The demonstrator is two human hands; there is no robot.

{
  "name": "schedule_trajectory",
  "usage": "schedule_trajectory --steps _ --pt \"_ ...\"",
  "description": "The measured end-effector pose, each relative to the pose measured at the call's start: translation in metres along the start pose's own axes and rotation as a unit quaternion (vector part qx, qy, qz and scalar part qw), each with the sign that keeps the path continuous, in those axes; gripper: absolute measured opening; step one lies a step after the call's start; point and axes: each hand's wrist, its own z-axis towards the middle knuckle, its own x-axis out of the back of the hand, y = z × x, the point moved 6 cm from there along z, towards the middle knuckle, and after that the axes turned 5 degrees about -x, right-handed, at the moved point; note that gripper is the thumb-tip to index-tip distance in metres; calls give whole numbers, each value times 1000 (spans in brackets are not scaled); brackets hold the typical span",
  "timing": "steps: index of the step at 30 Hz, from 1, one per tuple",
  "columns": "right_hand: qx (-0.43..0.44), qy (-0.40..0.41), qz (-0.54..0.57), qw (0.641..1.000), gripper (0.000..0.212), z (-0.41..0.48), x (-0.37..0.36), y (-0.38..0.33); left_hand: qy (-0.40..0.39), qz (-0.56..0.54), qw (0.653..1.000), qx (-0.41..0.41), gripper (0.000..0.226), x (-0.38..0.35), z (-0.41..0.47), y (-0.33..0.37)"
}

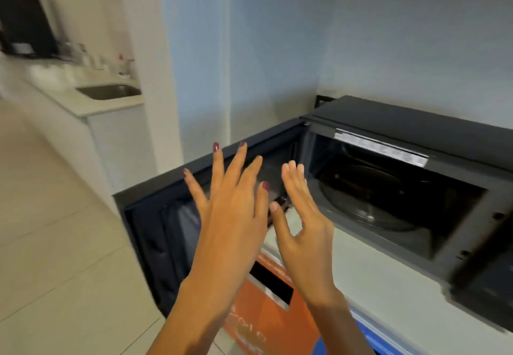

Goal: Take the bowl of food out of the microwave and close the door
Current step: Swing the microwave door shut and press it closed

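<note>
With the microwave (pixel 388 188) cavity showing only its turntable and no bowl in view, the person would do best to press flat on the open door (pixel 166 216), over which the left hand (pixel 233 210) and right hand (pixel 302 216) hover empty, fingers spread.

Bare-armed hands (pixel 233 210) with dark red nail polish.

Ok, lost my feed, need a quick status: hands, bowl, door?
Left hand and right hand open, empty. No bowl visible; microwave cavity shows only the turntable. Door wide open, nothing blocking it.
</note>
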Motion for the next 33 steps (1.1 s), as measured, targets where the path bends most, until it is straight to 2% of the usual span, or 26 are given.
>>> schedule_trajectory --steps 4,6,11,14,18,21,25,30,33 --pt "40 -102 6 994 56 17 -44 -19 25 128 991 40 46 30 -1 -25" --pt "52 -135 4 990 54 24 -61 -26 1 176 983 58 55 36 0 -35" --pt "47 -202 29 978 45 28 -92 -34 -50 220 968 112 66 40 -1 -51" --pt "44 -180 39 982 40 27 -92 -31 -49 210 970 113 61 41 -3 -47" --pt "77 -129 31 988 32 31 -80 -32 -31 194 978 70 49 45 -1 -42" --pt "88 -101 38 990 26 36 -65 -33 -39 159 985 46 39 52 6 -40" --pt "86 -84 34 992 18 40 -36 -33 -95 35 992 68 28 60 12 -35" --pt "37 -104 33 993 14 40 3 -33 -176 -95 976 85 31 45 10 -25" --pt "-26 -150 25 988 14 42 25 -30 -207 -172 960 77 36 26 9 -9"
